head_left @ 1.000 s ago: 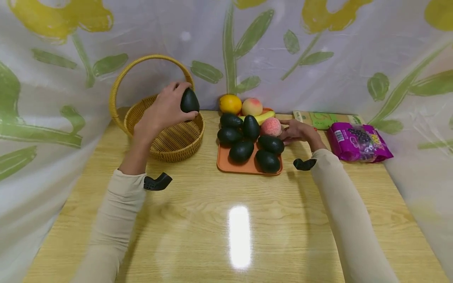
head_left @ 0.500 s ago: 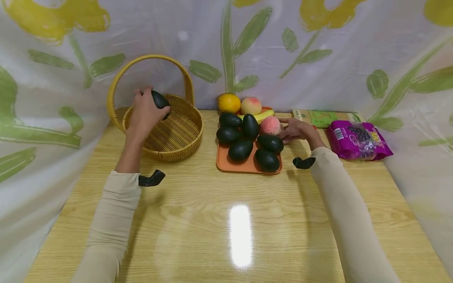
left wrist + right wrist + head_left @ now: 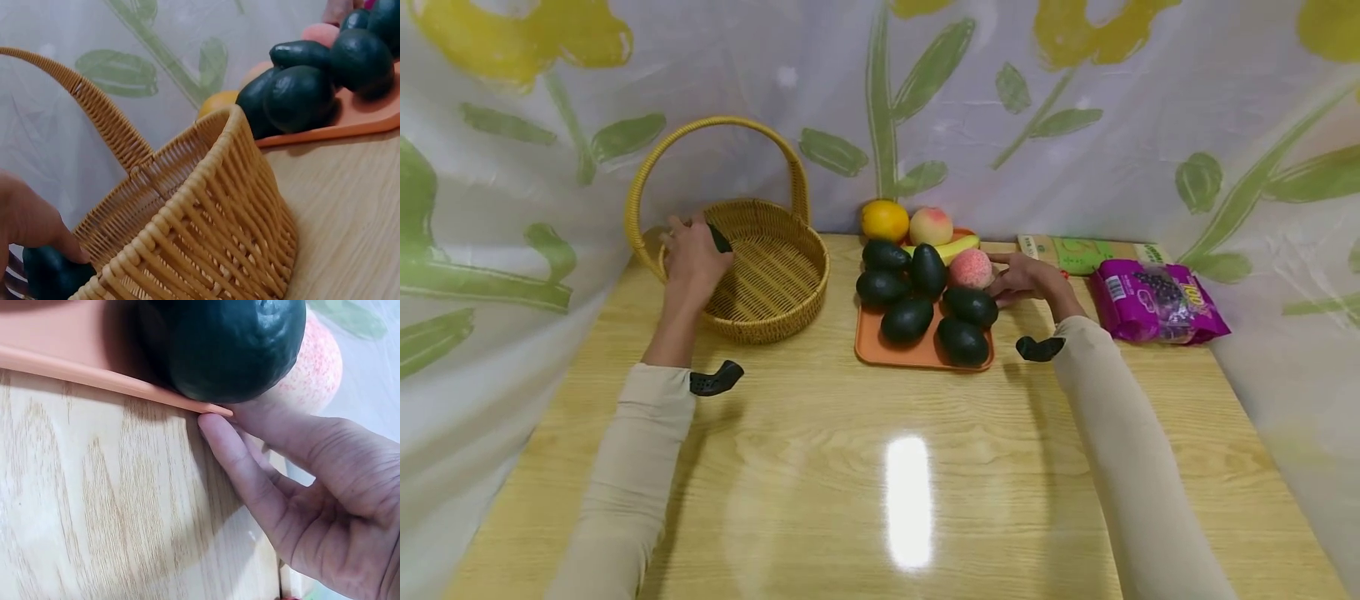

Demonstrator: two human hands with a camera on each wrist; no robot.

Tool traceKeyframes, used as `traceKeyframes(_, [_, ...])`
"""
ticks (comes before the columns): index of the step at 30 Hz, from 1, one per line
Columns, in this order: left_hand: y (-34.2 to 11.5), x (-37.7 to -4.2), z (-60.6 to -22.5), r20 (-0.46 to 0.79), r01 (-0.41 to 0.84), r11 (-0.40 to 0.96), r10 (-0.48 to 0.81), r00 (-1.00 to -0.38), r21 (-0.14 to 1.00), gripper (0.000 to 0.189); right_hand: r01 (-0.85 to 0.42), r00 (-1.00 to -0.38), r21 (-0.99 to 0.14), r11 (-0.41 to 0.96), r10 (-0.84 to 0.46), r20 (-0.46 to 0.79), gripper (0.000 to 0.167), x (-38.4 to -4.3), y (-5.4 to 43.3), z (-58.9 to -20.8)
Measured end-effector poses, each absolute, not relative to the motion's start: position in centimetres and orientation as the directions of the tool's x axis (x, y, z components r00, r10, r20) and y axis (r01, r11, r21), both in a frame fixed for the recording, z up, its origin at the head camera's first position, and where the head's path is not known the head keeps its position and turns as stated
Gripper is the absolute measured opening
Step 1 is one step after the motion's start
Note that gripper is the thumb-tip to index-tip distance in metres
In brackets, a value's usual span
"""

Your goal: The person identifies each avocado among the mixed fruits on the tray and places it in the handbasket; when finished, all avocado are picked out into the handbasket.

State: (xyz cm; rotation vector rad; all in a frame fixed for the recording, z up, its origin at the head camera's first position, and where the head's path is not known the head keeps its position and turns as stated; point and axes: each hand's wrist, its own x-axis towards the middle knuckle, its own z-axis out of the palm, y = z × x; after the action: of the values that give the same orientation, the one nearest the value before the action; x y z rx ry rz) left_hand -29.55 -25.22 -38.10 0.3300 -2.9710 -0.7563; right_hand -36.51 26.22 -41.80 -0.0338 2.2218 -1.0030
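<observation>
My left hand (image 3: 691, 265) is inside the left part of the wicker basket (image 3: 771, 327), holding a dark green avocado (image 3: 720, 239). In the left wrist view the thumb and fingers wrap this avocado (image 3: 51, 275) just behind the basket's rim (image 3: 181, 203); its underside is hidden. On the right, my right hand (image 3: 1032, 279) pinches the edge of the orange tray (image 3: 891, 357). The right wrist view shows the fingertips right at the tray's rim (image 3: 94, 378), close by an avocado (image 3: 231, 350) and a pink peach (image 3: 315, 369).
Several avocados (image 3: 907, 321) lie on the tray, with a banana (image 3: 958, 246), an orange fruit (image 3: 885, 221), a pale peach (image 3: 931, 226) and a pink peach (image 3: 972, 268). A purple grape bag (image 3: 1157, 302) and a flat green package (image 3: 1090, 255) sit right. The basket's tall handle (image 3: 722, 122) arches overhead.
My left hand has carried the avocado leftward from above the basket's right side, then down into its left part. The right hand has stayed at the tray edge.
</observation>
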Motion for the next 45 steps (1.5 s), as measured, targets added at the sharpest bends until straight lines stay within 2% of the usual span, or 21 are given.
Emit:
traceKeyframes(7, [-26.0, -29.9, -39.0, 0.048, -0.179, 0.887, -0.219, -0.974, 0.426, 0.075, 0.254, -0.77, -0.656, 0.711, -0.262, -0.582, 0.103, -36.7, 25.8, -42.2])
traceKeyframes(12, [-25.8, -29.9, -40.0, 0.005, -0.227, 0.887, -0.25, -0.968, 0.403, 0.075, 0.26, -0.766, -0.637, 0.726, -0.246, -0.594, 0.102, -36.6, 25.9, -42.3])
traceKeyframes(18, [-26.1, -30.2, -40.3, 0.022, -0.267, 0.885, -0.298, -0.954, 0.381, 0.06, 0.257, -0.766, -0.662, 0.704, -0.269, -0.584, 0.102, -36.5, 25.5, -42.2])
traceKeyframes(23, [-26.5, -30.5, -40.0, -0.058, -0.298, 0.86, -0.301, -0.952, 0.415, 0.066, 0.235, -0.778, -0.679, 0.695, -0.284, -0.56, 0.101, -36.5, 25.3, -42.3])
traceKeyframes(28, [-26.9, -30.9, -40.0, -0.046, -0.22, 0.882, -0.221, -0.974, 0.418, 0.069, 0.251, -0.781, -0.669, 0.7, -0.261, -0.567, 0.099, -36.9, 25.3, -42.0])
traceKeyframes(35, [-25.9, -31.7, -40.2, 0.03, -0.133, 0.898, -0.16, -0.987, 0.42, 0.061, 0.259, -0.784, -0.641, 0.723, -0.23, -0.576, 0.102, -37.1, 26.2, -41.6])
traceKeyframes(45, [-25.6, -32.3, -40.4, 0.024, -0.132, 0.909, -0.154, -0.988, 0.395, 0.068, 0.288, -0.768, -0.624, 0.726, -0.215, -0.604, 0.102, -37.4, 26.4, -42.2])
